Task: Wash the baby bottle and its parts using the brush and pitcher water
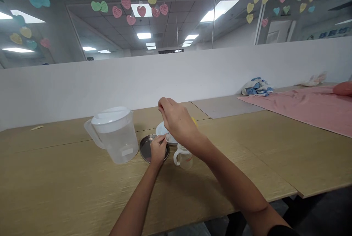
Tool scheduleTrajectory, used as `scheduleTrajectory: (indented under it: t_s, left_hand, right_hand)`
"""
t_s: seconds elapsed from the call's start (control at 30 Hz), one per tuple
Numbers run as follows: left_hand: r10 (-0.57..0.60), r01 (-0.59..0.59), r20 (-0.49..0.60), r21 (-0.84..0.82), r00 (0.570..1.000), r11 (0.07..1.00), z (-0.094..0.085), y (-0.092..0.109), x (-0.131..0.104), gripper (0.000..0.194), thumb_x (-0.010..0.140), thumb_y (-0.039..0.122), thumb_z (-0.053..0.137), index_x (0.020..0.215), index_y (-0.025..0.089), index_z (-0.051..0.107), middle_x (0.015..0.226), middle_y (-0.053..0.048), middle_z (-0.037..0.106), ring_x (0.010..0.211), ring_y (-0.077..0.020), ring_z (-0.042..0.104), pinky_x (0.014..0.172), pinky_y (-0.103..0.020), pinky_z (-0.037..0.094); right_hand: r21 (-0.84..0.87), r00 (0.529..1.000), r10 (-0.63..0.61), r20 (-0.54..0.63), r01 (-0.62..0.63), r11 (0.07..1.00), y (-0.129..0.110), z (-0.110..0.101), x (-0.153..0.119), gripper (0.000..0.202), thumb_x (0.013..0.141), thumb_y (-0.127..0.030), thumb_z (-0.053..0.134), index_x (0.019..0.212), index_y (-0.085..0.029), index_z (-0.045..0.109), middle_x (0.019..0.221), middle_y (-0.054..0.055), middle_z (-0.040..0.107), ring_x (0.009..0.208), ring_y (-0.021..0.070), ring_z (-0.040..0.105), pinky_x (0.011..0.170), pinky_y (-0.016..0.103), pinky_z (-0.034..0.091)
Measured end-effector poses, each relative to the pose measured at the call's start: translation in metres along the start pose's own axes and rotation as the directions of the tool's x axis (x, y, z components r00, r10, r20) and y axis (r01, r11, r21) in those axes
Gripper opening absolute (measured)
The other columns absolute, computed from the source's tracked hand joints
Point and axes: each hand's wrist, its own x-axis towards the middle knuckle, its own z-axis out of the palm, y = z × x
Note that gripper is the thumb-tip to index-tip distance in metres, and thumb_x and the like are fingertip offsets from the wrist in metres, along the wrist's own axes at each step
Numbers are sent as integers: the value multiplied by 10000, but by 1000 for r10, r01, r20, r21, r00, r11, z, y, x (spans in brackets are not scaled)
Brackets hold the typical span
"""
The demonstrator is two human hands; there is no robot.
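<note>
My left hand is pinching a small white piece near the metal tray, best kept steady; my right hand is curling above, whether gripping anything I cannot tell.

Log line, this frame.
left hand: over tray, fingertips on white piece | right hand: raised, contents unclear | cup: right of tray | pitcher: left of tray

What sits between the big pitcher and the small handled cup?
The head view shows the dark round tray between pitcher and cup, partly hidden by the left hand.
</note>
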Motion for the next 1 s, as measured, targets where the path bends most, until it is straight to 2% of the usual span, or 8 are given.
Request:
scheduleTrajectory:
  t_s: [0.23, 0.47, 0.73, 1.0]
  left_hand:
    - [6, -6, -16, -12, 1000, 1000, -1, 3, 0, 260, 715, 331, 531, 591, 152, 674, 649, -35, 668, 647, -161, 561, 626, -257, 411]
    - [9, -9, -13, -24, 1000, 1000, 0, 8, 0, 255, 728, 336, 534, 635, 159, 692, 693, -34, 687, 669, -165, 575, 645, -259, 423]
    - [13, -14, -14, -27, 1000, 1000, -1, 7, 0, 254, 733, 331, 533, 631, 165, 695, 667, -34, 678, 654, -160, 563, 651, -261, 417]
    - [9, -10, -12, -14, 1000, 1000, 0, 3, 0, 269, 729, 342, 534, 575, 165, 665, 647, -30, 659, 642, -146, 532, 629, -250, 387]
  right_hand:
    - [6, 1000, 0, -28, 1, 1000, -1, 0, 1, 183, 846, -58, 299, 851, -167, 446, 807, 45, 492, 581, 115, 356, 532, 250, 233]
    - [15, 999, -1, -48, 2, 1000, 0, 2, 1, 179, 839, -54, 305, 842, -173, 438, 800, 38, 490, 575, 110, 349, 528, 245, 235]
    - [-5, 998, -4, -69, 3, 1000, -1, 0, 0, 178, 840, -52, 297, 836, -173, 427, 781, 32, 480, 563, 110, 328, 522, 246, 229]
    - [24, 998, -6, -59, 8, 1000, -1, -5, 0, 184, 823, -28, 317, 847, -163, 440, 788, 37, 488, 605, 112, 367, 556, 248, 253]
